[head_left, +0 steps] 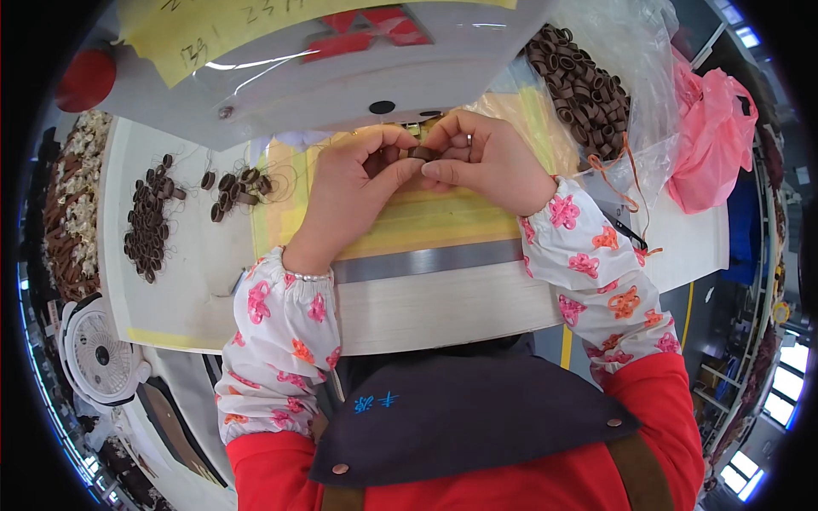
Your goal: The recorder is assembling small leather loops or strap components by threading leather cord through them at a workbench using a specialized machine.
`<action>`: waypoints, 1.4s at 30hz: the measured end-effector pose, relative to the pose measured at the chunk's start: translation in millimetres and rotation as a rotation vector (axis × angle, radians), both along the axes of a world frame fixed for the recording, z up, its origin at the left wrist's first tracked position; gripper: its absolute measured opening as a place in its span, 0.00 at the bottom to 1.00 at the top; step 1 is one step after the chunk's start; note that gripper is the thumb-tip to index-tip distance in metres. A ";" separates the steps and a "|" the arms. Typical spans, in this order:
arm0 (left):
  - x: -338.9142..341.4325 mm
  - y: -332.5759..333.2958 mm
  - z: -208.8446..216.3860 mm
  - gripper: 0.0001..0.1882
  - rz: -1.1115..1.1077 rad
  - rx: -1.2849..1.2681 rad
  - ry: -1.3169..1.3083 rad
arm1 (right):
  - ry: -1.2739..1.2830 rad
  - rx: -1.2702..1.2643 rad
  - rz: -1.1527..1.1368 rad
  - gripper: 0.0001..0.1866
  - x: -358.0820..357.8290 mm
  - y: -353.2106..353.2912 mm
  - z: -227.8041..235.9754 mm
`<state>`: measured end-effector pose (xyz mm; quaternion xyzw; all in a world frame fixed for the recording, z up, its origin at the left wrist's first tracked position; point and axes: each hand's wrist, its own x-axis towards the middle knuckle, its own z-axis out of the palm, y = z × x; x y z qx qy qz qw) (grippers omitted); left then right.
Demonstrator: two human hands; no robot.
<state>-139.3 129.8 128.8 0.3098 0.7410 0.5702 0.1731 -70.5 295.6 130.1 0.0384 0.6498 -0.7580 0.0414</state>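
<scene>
Both my hands meet at the front of a grey machine head (pixel 256 89), over the yellow-taped work surface (pixel 383 221). A small brown loop (pixel 420 153) of strap-like material sits between the fingertips. My left hand (pixel 362 175) pinches it from the left. From the other side, my right hand (pixel 490 157), with a ring on one finger, grips it between thumb and fingers. The fingers cover part of the loop. Just behind them, a small metal part of the machine (pixel 414 129) shows.
Brown loops with trailing threads lie in a large group (pixel 149 226) and a smaller group (pixel 239 189) at the left. A clear plastic bag (pixel 652 85) at the right holds a heap of brown loops (pixel 584 94). Beside it are a pink bag (pixel 711 136) and a white fan (pixel 98 353) stands lower left.
</scene>
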 end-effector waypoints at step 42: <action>3.2 -2.6 8.1 0.10 -0.060 -0.173 0.153 | 0.804 1.332 -0.125 0.18 7.4 -25.4 2.6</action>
